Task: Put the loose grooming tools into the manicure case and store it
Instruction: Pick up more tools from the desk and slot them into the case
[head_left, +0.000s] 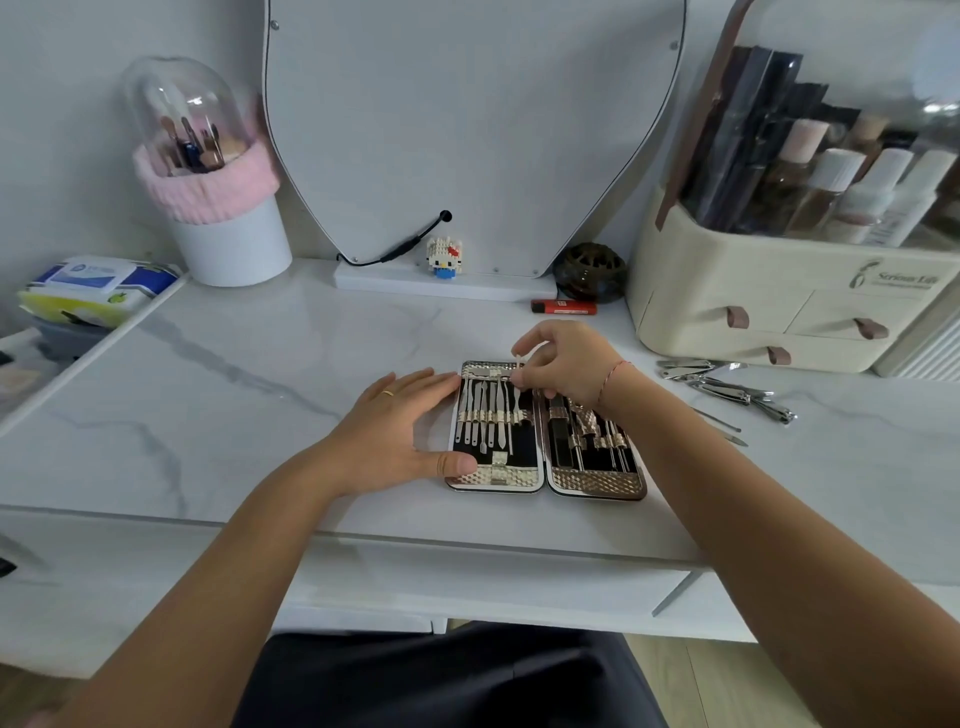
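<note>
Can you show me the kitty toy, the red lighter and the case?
kitty toy (441, 254): head view, on its white face.
lighter (563, 307): head view, middle of its red body.
case (597, 484): head view, gold lower edge of the right half.

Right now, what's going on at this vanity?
A person is packing an open manicure case that lies flat on the table. The left hand rests flat against the case's left edge, apparently steadying it. The right hand pinches a thin metal tool over the left half, seemingly slotting it in beside the tools already held there. Several nail clippers and a couple of slim picks lie loose to the case's right, not yet packed.
</note>
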